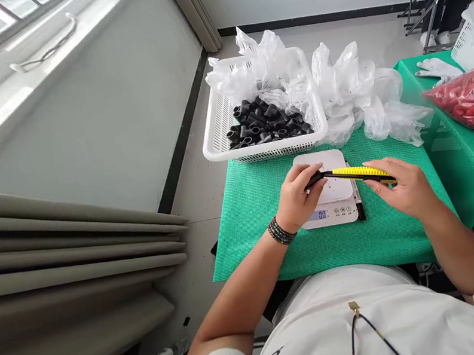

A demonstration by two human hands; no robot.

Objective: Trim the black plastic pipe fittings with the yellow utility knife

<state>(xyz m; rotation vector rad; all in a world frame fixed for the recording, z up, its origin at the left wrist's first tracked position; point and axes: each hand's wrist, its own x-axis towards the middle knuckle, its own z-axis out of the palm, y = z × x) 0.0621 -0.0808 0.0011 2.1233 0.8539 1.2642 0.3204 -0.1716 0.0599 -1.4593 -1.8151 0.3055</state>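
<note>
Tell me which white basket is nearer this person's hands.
The basket holding black pieces, beyond the scale; the other basket is at the picture's right edge.

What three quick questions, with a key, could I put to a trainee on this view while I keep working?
1. Multiple choice: the handle of the yellow tool is held by
A) the left hand
B) the right hand
C) neither hand

2. True or false: the black parts lie in the white basket.

3. Fill in: a digital ____ lies on the green cloth.

Key: 1 B; 2 true; 3 scale.
</note>
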